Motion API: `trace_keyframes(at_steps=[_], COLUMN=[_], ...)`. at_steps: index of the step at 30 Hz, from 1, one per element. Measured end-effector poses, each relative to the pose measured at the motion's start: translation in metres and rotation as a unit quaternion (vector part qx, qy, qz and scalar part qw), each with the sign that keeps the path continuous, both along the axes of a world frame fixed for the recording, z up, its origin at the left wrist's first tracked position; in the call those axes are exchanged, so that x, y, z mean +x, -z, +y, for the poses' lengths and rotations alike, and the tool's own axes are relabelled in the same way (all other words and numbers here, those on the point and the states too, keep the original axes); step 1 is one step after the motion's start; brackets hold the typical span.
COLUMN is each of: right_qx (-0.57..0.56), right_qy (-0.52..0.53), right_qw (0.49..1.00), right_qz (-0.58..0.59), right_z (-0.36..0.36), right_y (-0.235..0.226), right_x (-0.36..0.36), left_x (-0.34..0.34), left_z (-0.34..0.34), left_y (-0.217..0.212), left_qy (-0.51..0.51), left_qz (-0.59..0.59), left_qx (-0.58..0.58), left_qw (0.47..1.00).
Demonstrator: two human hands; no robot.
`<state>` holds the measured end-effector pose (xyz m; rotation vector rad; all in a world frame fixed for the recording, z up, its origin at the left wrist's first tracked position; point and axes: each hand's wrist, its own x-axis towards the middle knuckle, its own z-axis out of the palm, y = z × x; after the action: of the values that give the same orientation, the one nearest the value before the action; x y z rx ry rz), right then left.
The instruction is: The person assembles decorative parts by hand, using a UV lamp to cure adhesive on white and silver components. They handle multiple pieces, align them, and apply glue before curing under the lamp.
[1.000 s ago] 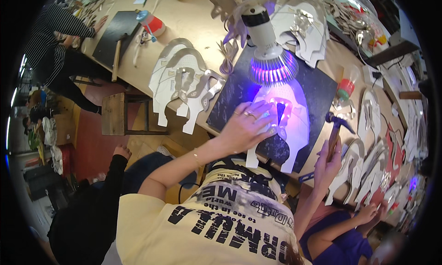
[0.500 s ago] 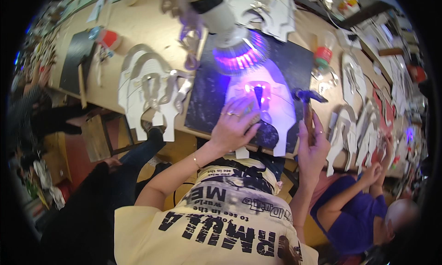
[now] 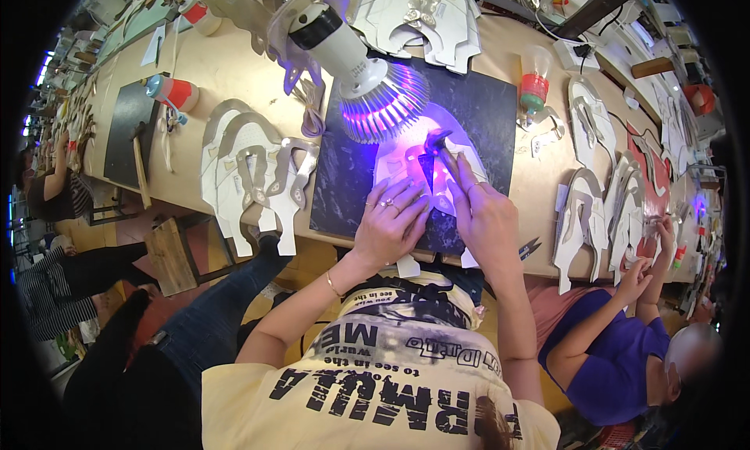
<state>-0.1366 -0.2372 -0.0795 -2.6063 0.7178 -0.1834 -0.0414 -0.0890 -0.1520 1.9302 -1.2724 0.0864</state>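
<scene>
Beneath the purple light lies a white, curved shoe-upper piece (image 3: 393, 159) with a grey band, on a dark marbled slab (image 3: 494, 130). My left hand (image 3: 391, 225) rests on its near part, fingers stretched out flat. My right hand (image 3: 491, 219) grips a hammer (image 3: 437, 141) by the handle, which my fingers mostly cover. The hammer head is over the middle of the piece, beside a narrow dark opening; I cannot tell whether it touches. My hands hide much of the near side.
A finned lamp (image 3: 384, 102) hangs low just beyond my hands. Stacked upper pieces lie left (image 3: 234, 157), far (image 3: 418, 20) and right (image 3: 582, 216). A red-banded bottle (image 3: 534, 83) stands right of the slab; another hammer (image 3: 140, 165) lies far left. A co-worker in purple (image 3: 605, 364) sits at right.
My right hand has brought the hammer from the right of the piece to over its middle, head leftward. My left hand stays on the piece. The view has shifted slightly.
</scene>
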Motion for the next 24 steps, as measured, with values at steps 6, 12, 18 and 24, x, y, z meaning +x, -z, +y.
trace_keyframes(at_steps=[6,12,18,24], right_qx=[-0.028,0.038,0.017,0.178], right_qy=[-0.063,-0.043,-0.064,-0.002], right_qw=[0.995,0.996,0.996,0.979], right_qz=[-0.066,-0.071,-0.057,-0.102], right_z=[0.003,0.008,0.010,-0.001], right_y=[0.005,0.002,-0.001,0.010], right_x=[0.006,-0.022,-0.034,-0.039], left_x=[0.004,0.021,0.028,0.031], left_z=[0.009,0.018,0.009,0.003], left_y=[-0.007,-0.019,-0.020,-0.017], left_qy=[-0.107,-0.206,-0.180,-0.161], left_qz=[0.014,0.101,0.104,0.173], left_qx=[-0.097,0.054,0.095,0.044], left_qw=[0.989,0.972,0.974,0.971])
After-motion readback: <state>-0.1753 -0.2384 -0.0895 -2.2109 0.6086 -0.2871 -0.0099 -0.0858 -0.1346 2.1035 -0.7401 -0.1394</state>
